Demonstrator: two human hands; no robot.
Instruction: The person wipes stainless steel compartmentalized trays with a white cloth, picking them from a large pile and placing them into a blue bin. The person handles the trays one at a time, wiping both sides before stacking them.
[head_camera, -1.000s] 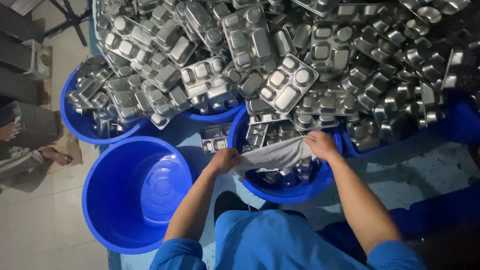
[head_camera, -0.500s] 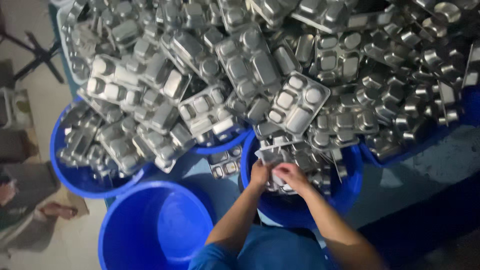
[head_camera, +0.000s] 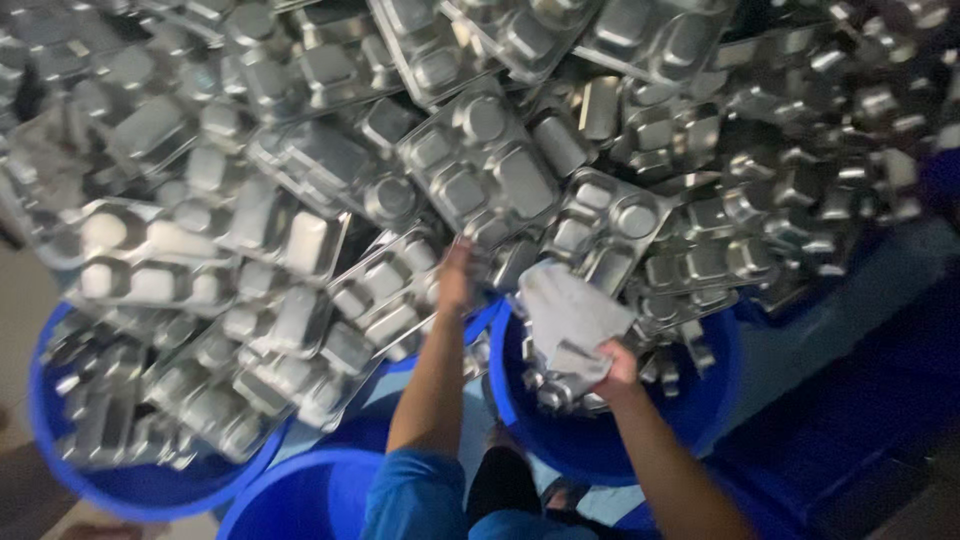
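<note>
A huge heap of steel compartment trays (head_camera: 480, 170) fills the upper view. My left hand (head_camera: 455, 275) reaches up into the heap and touches a tray at its lower edge; blur hides whether the fingers grip it. My right hand (head_camera: 612, 362) holds a grey cloth (head_camera: 565, 315) bunched above the blue tub (head_camera: 610, 450) in front of me, which has trays piled in it.
A second blue tub (head_camera: 120, 485) full of trays stands at the lower left. Another blue tub (head_camera: 300, 500) is at the bottom, left of my arm. A dark blue surface (head_camera: 860, 380) lies on the right.
My hands have parted: the left has risen from the cloth into the tray heap, while the right keeps the cloth. The view has moved closer and to the right.
</note>
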